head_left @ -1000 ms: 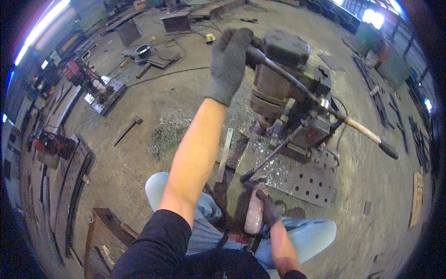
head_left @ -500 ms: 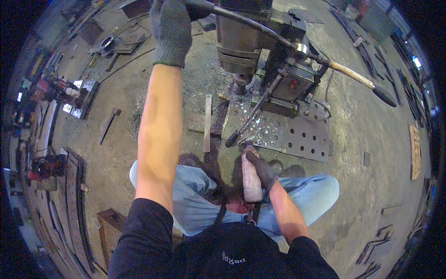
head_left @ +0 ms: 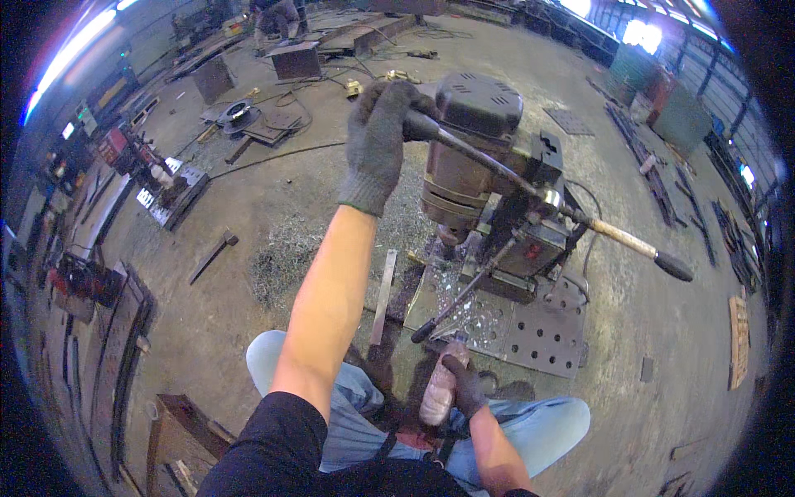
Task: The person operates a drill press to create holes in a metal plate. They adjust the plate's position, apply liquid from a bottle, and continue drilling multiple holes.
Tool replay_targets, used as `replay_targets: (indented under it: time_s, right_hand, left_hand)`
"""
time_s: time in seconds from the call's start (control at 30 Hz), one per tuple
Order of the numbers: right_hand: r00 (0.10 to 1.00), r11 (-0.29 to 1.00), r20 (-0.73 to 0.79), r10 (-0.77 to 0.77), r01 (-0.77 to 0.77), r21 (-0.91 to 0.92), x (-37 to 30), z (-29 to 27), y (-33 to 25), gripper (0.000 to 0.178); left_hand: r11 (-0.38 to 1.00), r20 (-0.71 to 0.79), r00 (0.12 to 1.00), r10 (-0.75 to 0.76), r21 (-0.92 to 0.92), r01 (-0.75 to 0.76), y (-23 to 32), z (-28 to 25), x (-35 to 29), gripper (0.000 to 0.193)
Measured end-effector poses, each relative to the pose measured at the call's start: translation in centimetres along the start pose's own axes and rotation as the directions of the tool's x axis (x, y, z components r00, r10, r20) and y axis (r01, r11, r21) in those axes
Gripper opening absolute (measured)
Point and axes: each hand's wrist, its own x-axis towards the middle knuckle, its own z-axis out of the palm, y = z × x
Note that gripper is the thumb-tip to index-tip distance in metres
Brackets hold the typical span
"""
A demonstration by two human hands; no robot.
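Note:
My left hand [head_left: 374, 149], in a grey knit glove, is closed round the black grip of a feed lever [head_left: 489, 157] on a magnetic drill [head_left: 472, 170]. Two more levers spread from the same hub, one toward the right and one down toward me. Below the drill lies a steel plate [head_left: 542, 338] with rows of round holes, strewn with shavings and wet whitish spots. My gloved right hand [head_left: 467, 388] holds a cloudy plastic bottle [head_left: 439, 393] between my knees, its neck tilted toward the plate's near edge. The drill's tip is hard to make out.
A flat metal bar [head_left: 383, 298] lies left of the plate, beside a spread of metal shavings [head_left: 290, 257]. Farther left are a hammer [head_left: 214, 255] and a second machine [head_left: 137, 157]. A cable runs across the floor. Beams line both sides, and a person [head_left: 277, 18] is far back.
The view has tilted up, so the drill and both hands appear lower and more of the far floor shows. Both hands keep their holds on the lever and the bottle.

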Motion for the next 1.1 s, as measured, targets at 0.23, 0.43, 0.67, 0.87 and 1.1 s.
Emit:
replay_targets:
  time_s: [0.23,0.43,0.67,0.87,1.1]
  right_hand:
    - [0.983,0.972,0.026,0.182,-0.176,-0.154,1.7,-1.3,1.0,0.045]
    - [0.983,0.987,0.096,0.156,-0.159,0.023,1.4,-0.9,1.3,0.061]
    - [0.994,0.994,0.03,0.109,-0.109,-0.01,-1.4,1.7,-2.1,0.051]
    - [0.979,0.973,0.138,0.152,-0.172,0.153,-1.0,0.6,-0.6,0.044]
    - [0.932,0.915,0.124,0.34,-0.359,0.183,0.0,-0.1,-0.4,0.042]
  left_hand:
    - [0.999,0.025,0.999,-0.037,0.008,0.037,-0.9,0.2,-0.1,0.037]
    - [0.999,0.001,1.0,-0.028,0.04,0.028,-0.5,-0.1,-0.1,0.038]
    - [0.993,-0.004,0.998,-0.055,-0.1,0.055,-0.7,0.1,0.0,0.019]
    - [0.994,0.126,0.988,-0.084,0.078,0.075,-2.6,-2.2,0.8,0.023]
    - [0.994,0.049,0.993,0.109,-0.038,-0.107,-1.4,-0.3,0.7,0.03]
